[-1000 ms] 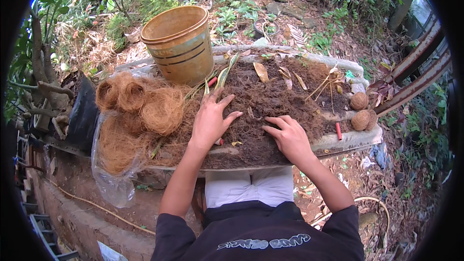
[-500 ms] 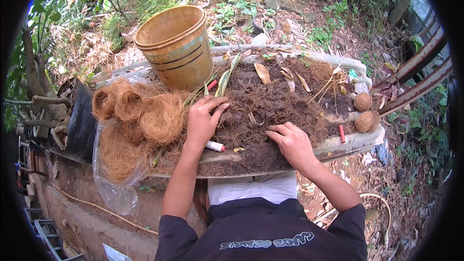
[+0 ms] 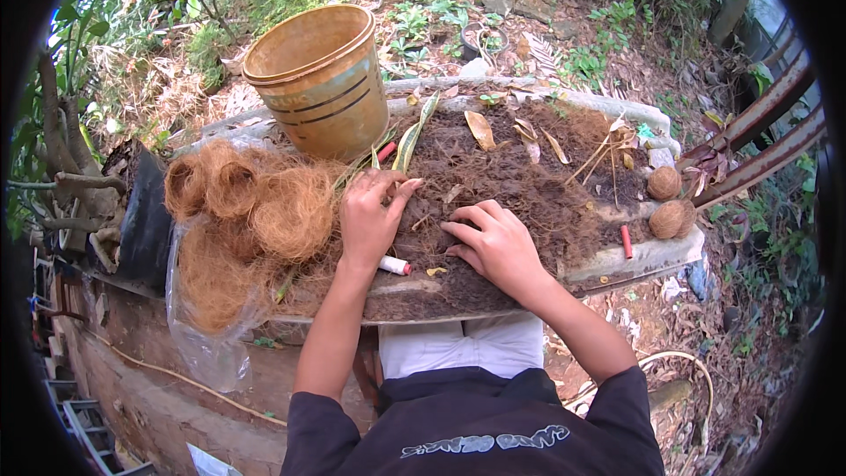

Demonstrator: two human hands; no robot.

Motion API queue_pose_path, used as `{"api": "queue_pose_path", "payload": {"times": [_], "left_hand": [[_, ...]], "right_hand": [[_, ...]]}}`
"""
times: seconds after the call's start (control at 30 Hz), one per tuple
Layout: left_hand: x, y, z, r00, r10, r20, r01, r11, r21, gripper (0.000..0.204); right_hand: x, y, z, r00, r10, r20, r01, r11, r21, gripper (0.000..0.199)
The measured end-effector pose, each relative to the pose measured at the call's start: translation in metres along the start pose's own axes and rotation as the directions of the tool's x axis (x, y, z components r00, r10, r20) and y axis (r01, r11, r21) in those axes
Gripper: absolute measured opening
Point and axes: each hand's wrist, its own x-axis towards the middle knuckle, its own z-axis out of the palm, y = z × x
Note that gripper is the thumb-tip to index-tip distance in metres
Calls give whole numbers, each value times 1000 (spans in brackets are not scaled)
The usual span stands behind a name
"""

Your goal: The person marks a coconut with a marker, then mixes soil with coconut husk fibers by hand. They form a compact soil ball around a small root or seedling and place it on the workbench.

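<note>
Dark, fibrous soil (image 3: 529, 203) lies in a broad heap over the middle of the table. At its left edge is my left hand (image 3: 370, 220), its fingers curled in; whatever they hold, if anything, is hidden. My right hand (image 3: 498, 247) rests on the near part of the heap with fingers apart, thumb low and fingertips touching the soil. Beside my left wrist lies a white thread spool (image 3: 395, 265) with a red end. A long variegated leaf (image 3: 412, 143) slants away just beyond my left hand. Left of that hand sit brown coconut-fibre nests (image 3: 293, 218).
A yellowish-brown bucket (image 3: 330, 106) stands at the table's back left. Clear plastic (image 3: 207, 348) hangs off the near left edge. Toward the right are a red tube (image 3: 627, 241), round brown fibre balls (image 3: 664, 183) and dry leaves (image 3: 480, 130). Rusty metal bars (image 3: 758, 154) slant in beyond the right end.
My right hand has moved left across the soil, closer to my left hand, and its thumb now shows apart from the fingers. My left hand stays nearly in place.
</note>
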Motion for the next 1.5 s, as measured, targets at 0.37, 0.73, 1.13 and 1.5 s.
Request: {"api": "queue_pose_path", "payload": {"times": [0.37,0.73,1.13,1.5], "left_hand": [[-9,13,2,985,169,-28,-171,972,-158,14],[-8,51,35,917,-200,346,399,445,-801,41],[-3,31,18,917,-278,284,366,311,-877,39],[-9,19,31,948,-211,236,300,362,-883,47]], "right_hand": [[-2,21,-12,959,247,-139,-197,933,300,25],[23,-5,-13,947,156,-280,-63,947,315,21],[-1,-3,4,997,71,27,-72,997,21,40],[4,-4,8,990,137,18,-138,984,113,41]]}}
